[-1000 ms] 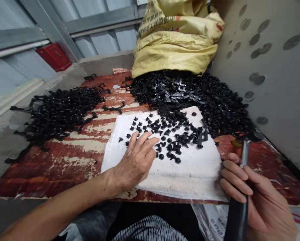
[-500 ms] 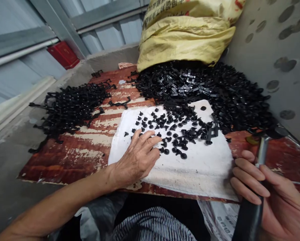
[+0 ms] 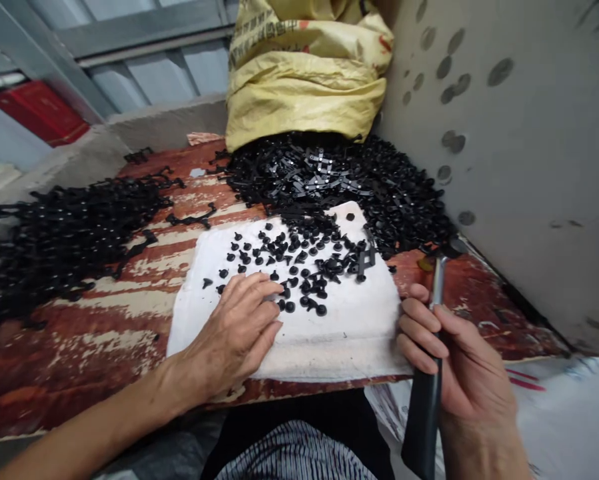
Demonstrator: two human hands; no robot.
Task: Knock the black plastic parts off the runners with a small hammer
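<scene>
My left hand (image 3: pixel 234 327) lies on a white slab (image 3: pixel 349 327), fingers stretched forward and slightly bent. Its fingertips touch the near edge of a scatter of small black studs (image 3: pixel 299 260), and nothing shows clearly gripped in it. My right hand (image 3: pixel 459 360) is closed round the black handle of a hammer (image 3: pixel 424 407) just off the slab's right edge. The hammer's metal shaft points up and away, and its head hangs over the board near the black pile.
A big heap of black plastic parts (image 3: pixel 329 173) spills from a yellow sack (image 3: pixel 304 73) behind the slab. Another black heap (image 3: pixel 64 227) lies left on the worn red board (image 3: pixel 79 347). A grey wall (image 3: pixel 519 133) stands close on the right. A red box (image 3: pixel 39 110) sits far left.
My left hand has drawn back a little toward the slab's near edge with its fingers closer together. The view swung right. My right hand still holds the hammer, now more upright.
</scene>
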